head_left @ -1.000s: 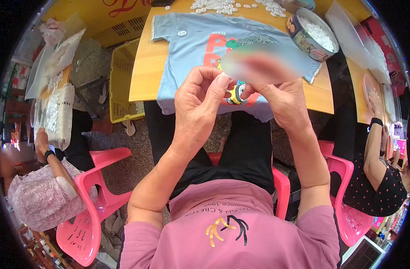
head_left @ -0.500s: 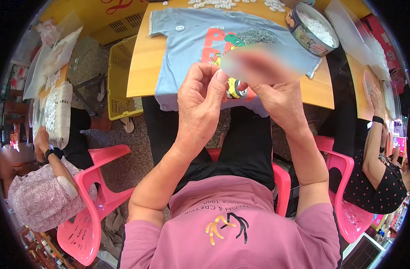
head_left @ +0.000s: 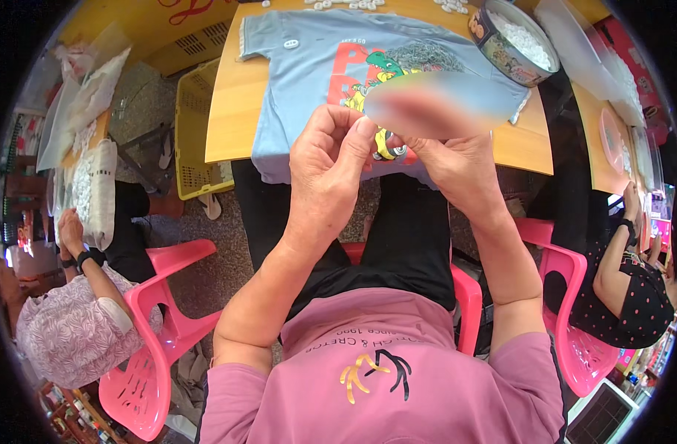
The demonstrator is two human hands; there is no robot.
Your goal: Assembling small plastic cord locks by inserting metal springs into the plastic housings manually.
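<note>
Your left hand [head_left: 327, 159] has its thumb and forefinger brought together, with almost no gap, on what looks like a tiny white piece [head_left: 366, 121], much as half a second ago. Your right hand [head_left: 460, 166] faces it just to the right, thumb and forefinger bent inward; a blurred patch covers its fingertips, so you cannot tell how far open that grip is or what it holds. Both are raised over the near edge of the blue T-shirt [head_left: 297, 81], which lies on the desk [head_left: 235, 122] and appears slightly farther left and higher in view than before. A small white disc [head_left: 290, 44] sits on its sleeve. The round tin [head_left: 549, 65] of white pieces stands at the right. Beyond, the right-hand co-worker's hand [head_left: 631, 201] has drawn back from the pink tray [head_left: 612, 140].
</note>
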